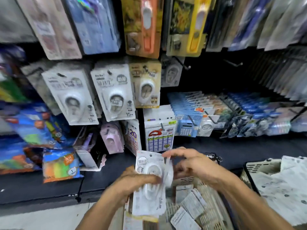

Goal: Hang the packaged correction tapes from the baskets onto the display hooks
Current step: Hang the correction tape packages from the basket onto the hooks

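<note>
Correction tape packs (150,178), a small stack of white cards with clear blisters, are held upright between both hands, just above the near basket (191,181) and in front of the low dark shelf (49,185). That pale slotted basket sits at the bottom of the view and holds more flat packs (194,205), lying loosely on their faces and backs at mixed angles. A second basket (259,168) of the same kind stands to the right, with crumpled white printed wrapping (285,185) filling it.

The left hand (136,178) comes up from below, its fingers curled across the front of the stack, its grip closed around the packs. The right hand (191,165) reaches in from the right, fingers bent over the top right edge of the stack; motion blur hides whether it pinches a single pack or only touches the edge.

On the display above, more white correction tapes (114,90) hang on hooks in a row. A bare hook (182,63) sticks out to their right, with another bare hook (232,63) further along.
</note>
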`<state>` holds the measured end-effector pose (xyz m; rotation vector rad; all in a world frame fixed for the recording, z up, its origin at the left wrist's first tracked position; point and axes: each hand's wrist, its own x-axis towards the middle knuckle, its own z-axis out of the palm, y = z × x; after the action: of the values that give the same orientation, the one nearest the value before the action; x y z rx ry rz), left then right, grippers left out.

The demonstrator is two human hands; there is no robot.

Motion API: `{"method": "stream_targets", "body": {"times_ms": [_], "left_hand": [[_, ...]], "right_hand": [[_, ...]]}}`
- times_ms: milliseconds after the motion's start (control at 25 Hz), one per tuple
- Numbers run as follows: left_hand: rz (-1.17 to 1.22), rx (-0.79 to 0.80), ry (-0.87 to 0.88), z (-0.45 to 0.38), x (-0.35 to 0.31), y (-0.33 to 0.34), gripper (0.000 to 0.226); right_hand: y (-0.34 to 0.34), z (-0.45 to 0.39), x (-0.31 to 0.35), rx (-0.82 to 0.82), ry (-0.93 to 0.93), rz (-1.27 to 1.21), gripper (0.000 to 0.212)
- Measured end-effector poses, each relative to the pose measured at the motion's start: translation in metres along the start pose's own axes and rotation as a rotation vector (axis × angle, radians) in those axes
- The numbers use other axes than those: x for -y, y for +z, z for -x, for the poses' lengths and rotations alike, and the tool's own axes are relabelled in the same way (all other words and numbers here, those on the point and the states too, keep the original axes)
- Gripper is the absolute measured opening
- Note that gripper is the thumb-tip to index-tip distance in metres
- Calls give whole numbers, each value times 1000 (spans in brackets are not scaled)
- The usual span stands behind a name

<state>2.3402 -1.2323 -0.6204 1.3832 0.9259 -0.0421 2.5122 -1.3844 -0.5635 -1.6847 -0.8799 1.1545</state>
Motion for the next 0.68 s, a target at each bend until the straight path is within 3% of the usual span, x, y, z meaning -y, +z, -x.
{"method": "stream_targets", "body": {"times_ms": [120, 200, 320, 400, 520, 600, 680], "left_hand": [[29, -4, 109, 29, -58, -11, 82], [-7, 9, 183, 43, -93, -19, 86], [-17, 79, 284, 60, -129, -31, 64], [39, 105, 353, 65, -141, -46, 60], [185, 114, 471, 60, -152, -64, 73], [206, 118, 559, 56, -159, -67, 76], [232, 136, 591, 50, -163, -63, 77]], "right_hand": [[-16, 16, 48, 97, -294, 387, 55], [-31, 17, 68, 6, -452, 593, 46], [-55, 14, 82, -136, -558, 799, 25], [-68, 9, 83, -207, -533, 539, 21], [-86, -1, 87, -410, -448, 15, 42], [-90, -7, 92, -453, -387, -104, 44], [-86, -10, 100, -433, -340, -172, 32]]}}
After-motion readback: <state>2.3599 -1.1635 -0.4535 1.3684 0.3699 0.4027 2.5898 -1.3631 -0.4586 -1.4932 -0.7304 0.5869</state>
